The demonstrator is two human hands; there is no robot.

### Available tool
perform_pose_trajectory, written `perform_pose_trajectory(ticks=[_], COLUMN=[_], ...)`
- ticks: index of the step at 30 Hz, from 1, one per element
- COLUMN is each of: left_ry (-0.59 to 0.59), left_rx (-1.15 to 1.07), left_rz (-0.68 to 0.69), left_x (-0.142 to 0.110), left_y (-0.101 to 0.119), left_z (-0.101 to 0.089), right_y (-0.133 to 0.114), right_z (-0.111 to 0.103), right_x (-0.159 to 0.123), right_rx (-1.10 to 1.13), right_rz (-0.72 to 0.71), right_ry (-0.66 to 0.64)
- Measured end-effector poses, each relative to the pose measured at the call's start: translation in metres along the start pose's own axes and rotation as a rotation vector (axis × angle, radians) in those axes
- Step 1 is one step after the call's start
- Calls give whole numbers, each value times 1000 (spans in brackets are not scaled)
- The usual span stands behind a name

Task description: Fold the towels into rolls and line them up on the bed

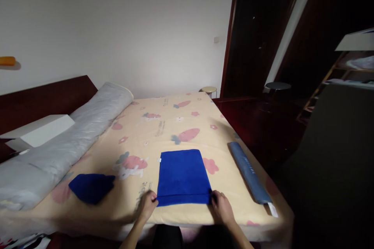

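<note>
A blue cloth (182,171) lies flat on the bed in front of me, with a narrow strip folded over along its near edge. My left hand (149,204) pinches the left end of that folded strip. At the strip's right end, my right hand (221,205) grips the cloth between thumb and fingers. A small white tag shows on the cloth's upper left edge. Farther left, a second blue cloth (92,187) sits crumpled on the sheet, apart from both hands.
The bed (163,140) has a cream sheet with carrot and rabbit prints. A grey rolled quilt (87,124) and a white box (43,130) lie along the headboard. A blue-grey long pouch (249,173) rests near the right edge. Stools (209,90) and a shelf (358,41) stand beyond.
</note>
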State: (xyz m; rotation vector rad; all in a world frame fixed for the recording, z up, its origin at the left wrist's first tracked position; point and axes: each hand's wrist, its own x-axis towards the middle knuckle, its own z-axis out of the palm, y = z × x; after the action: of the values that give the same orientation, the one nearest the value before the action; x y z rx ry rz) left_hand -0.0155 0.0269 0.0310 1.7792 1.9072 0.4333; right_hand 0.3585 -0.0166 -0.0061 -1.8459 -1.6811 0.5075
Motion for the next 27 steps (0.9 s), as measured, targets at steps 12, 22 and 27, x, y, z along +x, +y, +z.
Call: perform_pose_trajectory(ticks=[12,22,27], left_ry=[-119,92,222], left_rx=[473,640,621], left_rz=[200,55,200], left_x=[-24,-33,-33], left_y=[31,78,51], left_z=[16,37,67], right_y=[-24,-110,-120], right_z=[5,70,97], right_x=[-23,-42,-49], right_rx=[-338,-248,-78], right_rz=[-233,-256,-205], right_ry=[79,-125,-171])
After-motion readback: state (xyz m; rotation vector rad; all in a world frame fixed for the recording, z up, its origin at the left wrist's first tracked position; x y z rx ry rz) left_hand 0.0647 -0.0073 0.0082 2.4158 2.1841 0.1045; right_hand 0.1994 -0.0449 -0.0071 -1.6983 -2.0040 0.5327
